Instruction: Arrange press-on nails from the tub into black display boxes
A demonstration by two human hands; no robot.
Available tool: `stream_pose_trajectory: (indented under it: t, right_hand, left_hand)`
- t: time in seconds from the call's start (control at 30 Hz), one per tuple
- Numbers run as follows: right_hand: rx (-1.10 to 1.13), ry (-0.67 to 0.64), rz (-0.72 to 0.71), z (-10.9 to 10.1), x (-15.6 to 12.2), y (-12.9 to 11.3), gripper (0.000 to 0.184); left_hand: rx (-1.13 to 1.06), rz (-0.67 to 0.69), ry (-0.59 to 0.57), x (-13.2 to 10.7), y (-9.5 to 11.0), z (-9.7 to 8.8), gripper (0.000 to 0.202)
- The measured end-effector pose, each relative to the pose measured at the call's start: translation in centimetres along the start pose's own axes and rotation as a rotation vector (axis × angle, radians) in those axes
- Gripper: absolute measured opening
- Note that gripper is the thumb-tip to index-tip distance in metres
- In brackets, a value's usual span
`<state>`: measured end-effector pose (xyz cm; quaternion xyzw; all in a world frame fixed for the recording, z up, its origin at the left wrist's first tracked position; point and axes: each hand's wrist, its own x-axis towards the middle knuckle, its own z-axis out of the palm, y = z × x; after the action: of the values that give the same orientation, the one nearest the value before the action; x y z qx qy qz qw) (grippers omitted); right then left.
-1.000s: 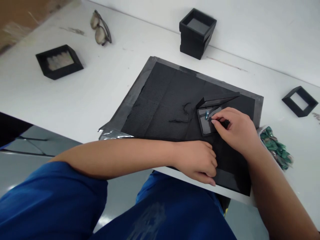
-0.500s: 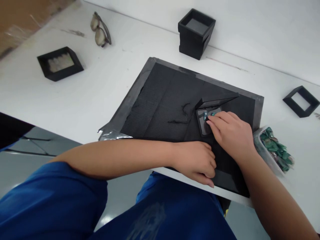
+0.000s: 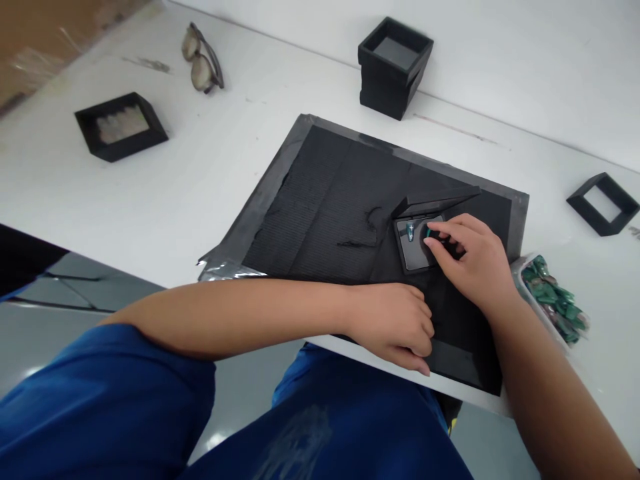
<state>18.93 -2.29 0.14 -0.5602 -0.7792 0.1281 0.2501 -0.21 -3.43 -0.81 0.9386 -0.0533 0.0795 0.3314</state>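
A small black hinged case [image 3: 415,257] lies with its lid [image 3: 440,200] raised on the black mat. Inside it, towards the left, rests a shiny teal stone [image 3: 411,231]. My right hand [image 3: 470,257] is over the case's right side, thumb and forefinger pinched on a small green stone [image 3: 429,233] that is mostly covered by the fingertips. Curled and palm down, my left hand [image 3: 393,327] rests at the mat's near edge, with no object showing in it. Right of my right wrist is a clear plastic tub [image 3: 533,300] full of green stones [image 3: 557,300].
The taped black mat [image 3: 320,193] covers the middle of the white table [image 3: 210,173]. Behind it are stacked black frames [image 3: 387,87]; another black frame [image 3: 583,198] lies at right. At left are a black frame with pale pieces [image 3: 150,137] and eyeglasses [image 3: 203,70].
My right hand has shifted slightly right, and its fingers have drawn back within the case, so the green stone at the fingertips is more covered. My left hand stays in place.
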Motion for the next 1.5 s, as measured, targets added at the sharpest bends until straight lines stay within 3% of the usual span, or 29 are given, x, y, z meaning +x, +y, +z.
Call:
stream_pose_trajectory:
  t: [0.27, 0.4, 0.6, 0.87, 1.13, 1.4, 1.5]
  right_hand:
    - [-0.024, -0.027, 0.008, -0.2, 0.1, 0.1, 0.024]
    - [-0.075, -0.016, -0.073, -0.4, 0.0, 0.0, 0.021]
    - [0.047, -0.003, -0.065, -0.5, 0.0, 0.1, 0.01]
    - [-0.018, 0.056, -0.164, -0.2, -0.1, -0.4, 0.022]
    - [-0.023, -0.109, -0.335, -0.2, -0.9, -2.5, 0.03]
    - [0.067, -0.215, -0.291, -0.2, -0.6, -1.5, 0.013]
    - [0.063, -0.229, -0.278, -0.2, -0.5, -1.5, 0.014]
  left_hand:
    - [0.014, 0.008, 0.01, 0.1, 0.0, 0.0, 0.039]
    - [0.028, 0.03, 0.029, 0.0, 0.0, 0.1, 0.04]
    - [0.038, 0.035, 0.077, -0.1, 0.0, 0.4, 0.031]
    - [0.059, 0.076, 0.175, -0.2, -0.1, 0.7, 0.03]
    - [-0.01, 0.104, 0.177, -0.3, -0.1, 0.9, 0.025]
    - [-0.037, 0.057, 0.036, -0.3, -0.1, 0.7, 0.027]
    - [-0.014, 0.074, 0.057, -0.2, -0.2, 0.6, 0.025]
